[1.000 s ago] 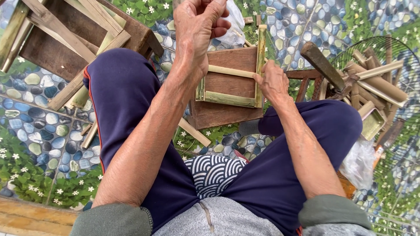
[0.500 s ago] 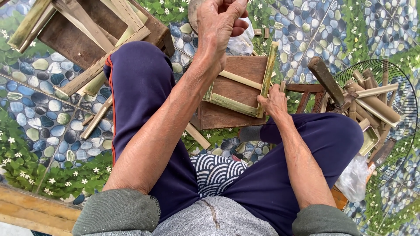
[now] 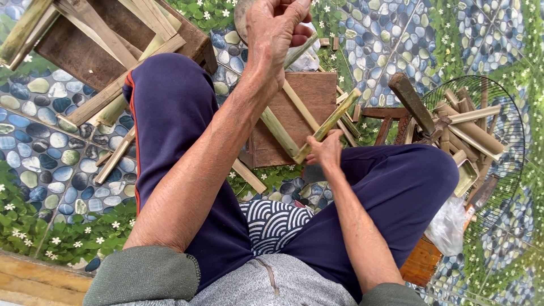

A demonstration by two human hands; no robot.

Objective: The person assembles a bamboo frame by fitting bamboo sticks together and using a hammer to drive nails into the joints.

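Outdoors, pebble-print floor mat (image 3: 51, 141), both hands gripping bamboo frame (image 3: 317, 133), left hand (image 3: 275, 31), right hand (image 3: 326, 152).

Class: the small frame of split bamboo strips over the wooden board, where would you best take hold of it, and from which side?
Grip the bamboo frame at its near corner, from the person's side, as the right hand does. There two strips meet, likely the stiffest spot, and it tilts up clear of the wooden board.

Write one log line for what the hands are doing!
left hand: raised, fist shut on something unclear | right hand: gripping bamboo frame | wooden board beneath
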